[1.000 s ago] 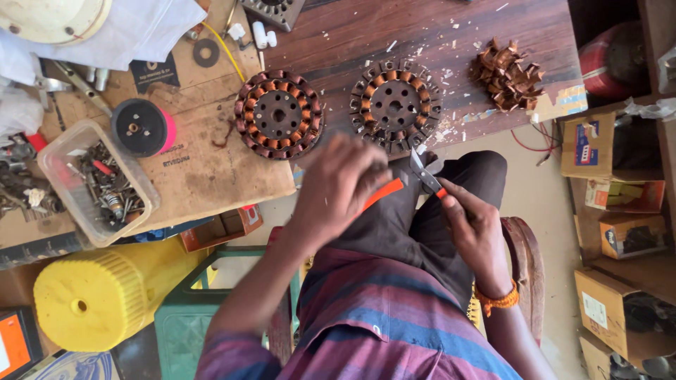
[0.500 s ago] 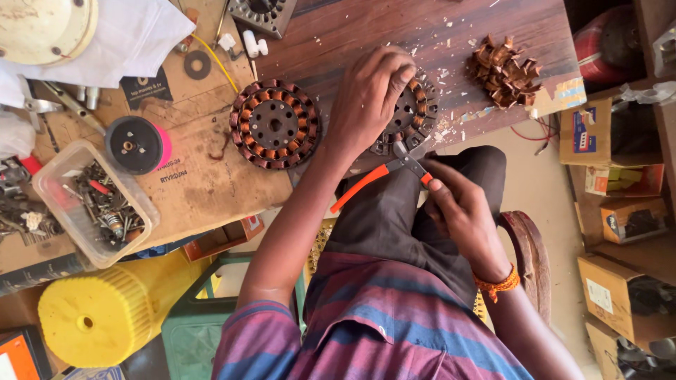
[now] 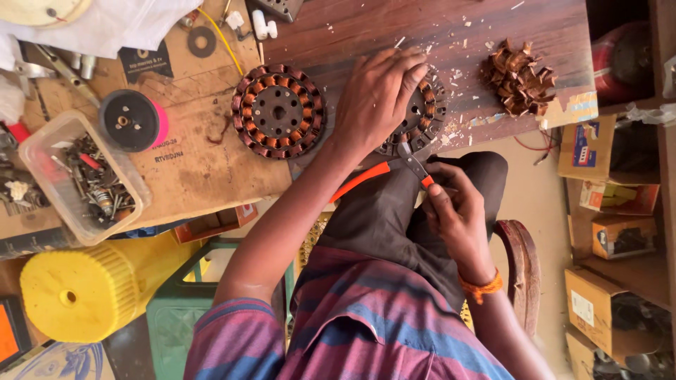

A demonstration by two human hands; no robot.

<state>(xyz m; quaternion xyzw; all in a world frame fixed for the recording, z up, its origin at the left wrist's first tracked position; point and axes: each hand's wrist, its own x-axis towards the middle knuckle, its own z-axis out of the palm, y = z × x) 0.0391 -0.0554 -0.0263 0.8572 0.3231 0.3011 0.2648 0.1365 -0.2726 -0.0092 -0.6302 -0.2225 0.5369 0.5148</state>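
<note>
The left hand (image 3: 377, 95) lay spread over a copper-wound stator (image 3: 422, 116) at the desk (image 3: 422, 28) edge, while the right hand (image 3: 454, 207) gripped orange-handled cutters (image 3: 394, 163) (jaws at the windings), fingers closed.

The left hand (image 3: 377, 98) is reaching to the upper middle of the frame, palm down, fingers spread and bent. The right hand (image 3: 458, 211) is staying lower, near the centre, fingers curling closed.
</note>
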